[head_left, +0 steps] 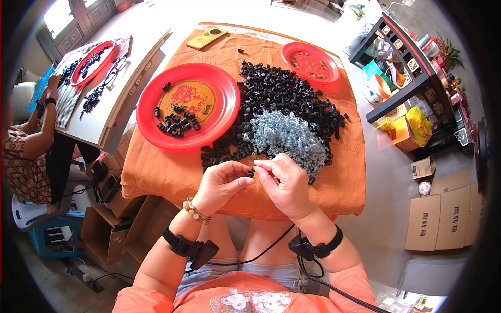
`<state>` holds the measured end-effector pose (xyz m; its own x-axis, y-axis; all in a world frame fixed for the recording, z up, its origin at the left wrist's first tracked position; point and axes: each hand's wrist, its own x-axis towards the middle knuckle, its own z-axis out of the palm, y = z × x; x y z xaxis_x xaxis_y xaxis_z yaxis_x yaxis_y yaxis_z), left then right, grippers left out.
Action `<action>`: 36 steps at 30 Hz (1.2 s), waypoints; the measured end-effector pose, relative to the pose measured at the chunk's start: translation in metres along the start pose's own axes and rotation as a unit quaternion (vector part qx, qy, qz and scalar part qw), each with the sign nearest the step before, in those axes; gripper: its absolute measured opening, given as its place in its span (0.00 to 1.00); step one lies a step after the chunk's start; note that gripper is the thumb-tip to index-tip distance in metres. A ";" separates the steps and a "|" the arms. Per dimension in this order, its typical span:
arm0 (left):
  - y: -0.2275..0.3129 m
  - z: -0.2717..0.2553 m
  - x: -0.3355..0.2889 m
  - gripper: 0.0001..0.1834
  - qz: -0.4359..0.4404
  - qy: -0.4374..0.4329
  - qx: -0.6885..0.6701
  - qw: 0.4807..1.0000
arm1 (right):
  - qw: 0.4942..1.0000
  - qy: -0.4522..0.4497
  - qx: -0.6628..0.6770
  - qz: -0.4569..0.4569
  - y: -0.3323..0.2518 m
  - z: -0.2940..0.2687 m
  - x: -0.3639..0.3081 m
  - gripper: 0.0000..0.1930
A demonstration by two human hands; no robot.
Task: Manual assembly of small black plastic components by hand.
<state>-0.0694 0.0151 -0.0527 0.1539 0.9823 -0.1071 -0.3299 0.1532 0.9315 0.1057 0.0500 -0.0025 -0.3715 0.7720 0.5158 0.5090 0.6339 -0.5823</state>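
Observation:
My left hand (225, 181) pinches a small black plastic piece (250, 173) between thumb and fingertips, just over the near edge of the orange cloth. Against it, my right hand (284, 183) is closed, fingertips pressed together; what they hold is too small to make out. Right beyond my hands lies a heap of small clear-blue metal springs (287, 138), resting on a wide pile of black plastic pieces (274, 83). To the left, a round red tray (148, 122) carries several black pieces. A smaller red dish (334, 75) sits at the far right.
The orange cloth (344, 182) covers the table, with a yellow phone (207, 38) at the far left. Another person (31, 151) works at a white table (117, 99) on the left. Cardboard boxes (438, 216) and a dark shelf (407, 68) stand right. Cables run from my wrist straps.

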 end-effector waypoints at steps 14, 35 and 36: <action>0.008 0.000 -0.001 0.10 -0.024 0.013 -0.039 0.999 | 1.000 -0.002 0.000 -0.019 -0.002 0.007 -0.003 0.06; 0.029 0.023 -0.007 0.10 -0.136 0.032 -0.036 0.989 | 0.998 -0.067 0.006 0.006 0.002 -0.009 -0.015 0.17; 0.029 0.022 -0.008 0.10 -0.145 0.024 -0.040 0.988 | 0.998 -0.067 0.005 0.006 0.001 -0.010 -0.016 0.17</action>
<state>-0.0594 0.0092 -0.0168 0.2095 0.8994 -0.3837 -0.3518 0.4355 0.8286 0.1199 0.0383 -0.0049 -0.4666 0.7782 0.4203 0.5059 0.6246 -0.5949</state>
